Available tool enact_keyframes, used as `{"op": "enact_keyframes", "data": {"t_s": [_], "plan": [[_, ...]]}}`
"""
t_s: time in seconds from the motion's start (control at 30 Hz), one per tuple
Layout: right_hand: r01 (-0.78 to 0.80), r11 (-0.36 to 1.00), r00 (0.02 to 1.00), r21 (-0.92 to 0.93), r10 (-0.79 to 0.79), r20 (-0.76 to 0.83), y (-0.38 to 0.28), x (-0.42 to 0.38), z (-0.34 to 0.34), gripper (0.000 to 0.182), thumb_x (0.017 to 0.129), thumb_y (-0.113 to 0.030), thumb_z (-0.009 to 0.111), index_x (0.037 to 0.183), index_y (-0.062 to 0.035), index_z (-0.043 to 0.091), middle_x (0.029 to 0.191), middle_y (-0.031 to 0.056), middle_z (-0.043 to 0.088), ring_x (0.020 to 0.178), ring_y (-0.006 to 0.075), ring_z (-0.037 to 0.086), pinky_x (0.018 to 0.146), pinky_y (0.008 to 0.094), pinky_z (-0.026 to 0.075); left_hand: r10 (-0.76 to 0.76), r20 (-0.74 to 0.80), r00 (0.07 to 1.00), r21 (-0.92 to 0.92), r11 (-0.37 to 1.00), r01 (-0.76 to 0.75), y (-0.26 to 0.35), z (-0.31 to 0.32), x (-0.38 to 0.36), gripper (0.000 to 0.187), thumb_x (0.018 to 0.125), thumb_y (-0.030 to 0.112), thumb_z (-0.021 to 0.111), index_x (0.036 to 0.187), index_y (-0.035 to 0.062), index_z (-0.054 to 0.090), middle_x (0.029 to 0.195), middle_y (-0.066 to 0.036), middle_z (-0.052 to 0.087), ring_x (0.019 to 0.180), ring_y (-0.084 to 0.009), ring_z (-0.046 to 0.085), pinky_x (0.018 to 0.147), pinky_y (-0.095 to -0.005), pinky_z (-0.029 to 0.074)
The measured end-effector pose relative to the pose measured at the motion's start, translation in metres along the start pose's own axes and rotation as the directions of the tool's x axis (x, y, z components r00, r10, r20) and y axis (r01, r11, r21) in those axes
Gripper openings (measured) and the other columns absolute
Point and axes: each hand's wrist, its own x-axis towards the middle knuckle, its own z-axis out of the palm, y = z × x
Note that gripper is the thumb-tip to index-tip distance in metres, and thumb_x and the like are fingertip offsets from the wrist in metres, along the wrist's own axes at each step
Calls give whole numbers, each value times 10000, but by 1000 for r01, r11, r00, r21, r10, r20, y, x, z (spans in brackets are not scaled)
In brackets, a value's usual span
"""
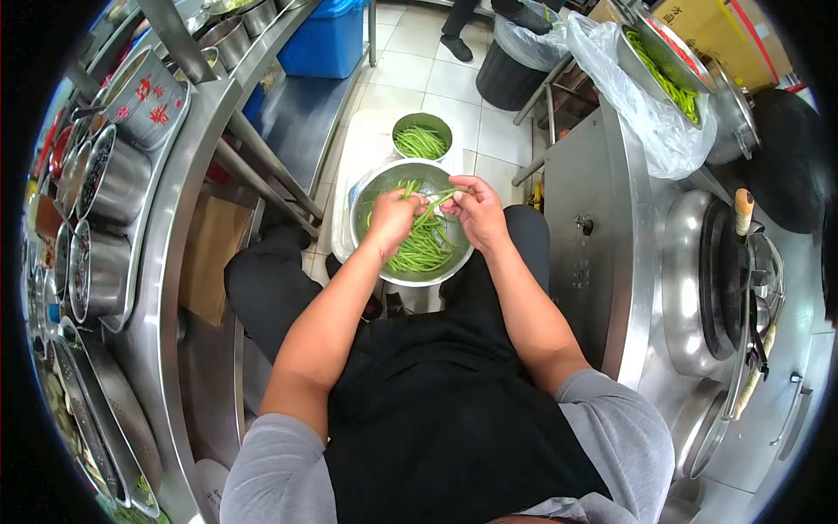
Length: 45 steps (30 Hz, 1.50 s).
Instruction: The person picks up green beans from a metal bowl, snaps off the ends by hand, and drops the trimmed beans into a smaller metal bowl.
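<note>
Between my knees sits a large metal bowl [360, 229] holding a heap of green beans [421, 246]. Over its far part, my left hand [393, 218] is closed around green beans whose ends poke out past the fingers. My right hand [477, 212] pinches a single green bean [446, 192] at the bowl's right side, its fingertips close to the left hand's. Just beyond stands a smaller metal pot [397, 124] with more green beans [421, 141] in it.
Steel counters flank me; the left one [188, 157] carries metal pots, the right one [624, 262] a wok burner [698, 271]. A black bin [504, 86] and a person's shoe [456, 47] are ahead. A blue tub [321, 39] stands front left.
</note>
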Motion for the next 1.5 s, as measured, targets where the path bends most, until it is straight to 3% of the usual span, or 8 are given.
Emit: {"op": "enact_keyframes", "data": {"t_s": [0.57, 0.63, 0.67, 0.73, 0.83, 1.1, 1.2, 1.5], "plan": [[93, 994, 995, 54, -91, -32, -8, 5, -11, 135, 979, 32, 601, 1104, 37, 651, 910, 128, 717, 802, 214, 729, 793, 352, 612, -115, 4, 993, 53, 992, 115, 4, -10, 6, 221, 916, 206, 641, 1030, 40, 732, 1037, -99, 772, 942, -190, 744, 585, -322, 476], [83, 996, 996, 25, -83, -23, -8, 5, -14, 133, 982, 16, 611, 1107, 32, 653, 912, 129, 721, 805, 210, 726, 793, 348, 607, 215, -48, 975, 578, 802, -148, 8, -11, 6, 285, 920, 188, 648, 1139, 38, 753, 1127, -143, 771, 942, -253, 748, 752, -381, 556], [74, 997, 997, -3, -74, -13, -7, 5, -16, 132, 986, 1, 620, 1110, 28, 655, 914, 131, 725, 807, 206, 723, 794, 344, 601, 215, -48, 975, 578, 802, -148, 10, -12, 5, 285, 920, 188, 648, 1139, 38, 753, 1127, -143, 771, 942, -253, 748, 752, -381, 556], [55, 996, 998, -73, -56, -18, -12, 1, -11, 129, 976, 24, 619, 1095, 36, 668, 911, 121, 725, 792, 192, 722, 789, 329, 603, 636, -21, 771, 562, 646, -517, 27, -10, -10, 303, 939, 167, 676, 1215, 63, 748, 1104, -163, 775, 965, -302, 750, 901, -402, 551], [27, 986, 1000, -163, -26, 9, -10, -1, -5, 142, 964, 44, 627, 1093, 45, 687, 906, 102, 726, 781, 165, 716, 783, 306, 601, 650, 129, 749, 471, 624, -624, 17, -4, -4, 266, 967, 158, 695, 1197, 37, 750, 1025, -151, 789, 943, -262, 756, 880, -379, 553], [4, 967, 999, -255, 4, 32, -5, -1, 2, 229, 977, 24, 614, 1198, 41, 673, 952, 92, 727, 795, 149, 695, 789, 301, 594, 186, 194, 963, 306, 921, -239, 6, -2, 0, 212, 1021, 205, 659, 1052, 28, 772, 794, -31, 715, 687, -112, 614, 652, -296, 493], [-17, 1000, 1000, -13, 17, 1, -18, -2, 6, 265, 989, -5, 587, 1250, 23, 628, 989, 84, 700, 790, 162, 690, 781, 314, 592, 105, 156, 982, 163, 978, -131, 14, -6, -3, 234, 1031, 221, 638, 971, 33, 763, 763, 6, 653, 636, -91, 524, 585, -282, 427], [-163, 799, 950, -579, 286, 128, -8, -6, -7, 216, 999, -213, 718, 906, -90, 566, 730, -48, 558, 650, 53, 517, 574, 242, 420, 121, 269, 956, 422, 877, -230, 10, -8, -1, 296, 1038, 265, 625, 888, 34, 735, 724, -36, 664, 711, -134, 567, 723, -322, 477]]}}
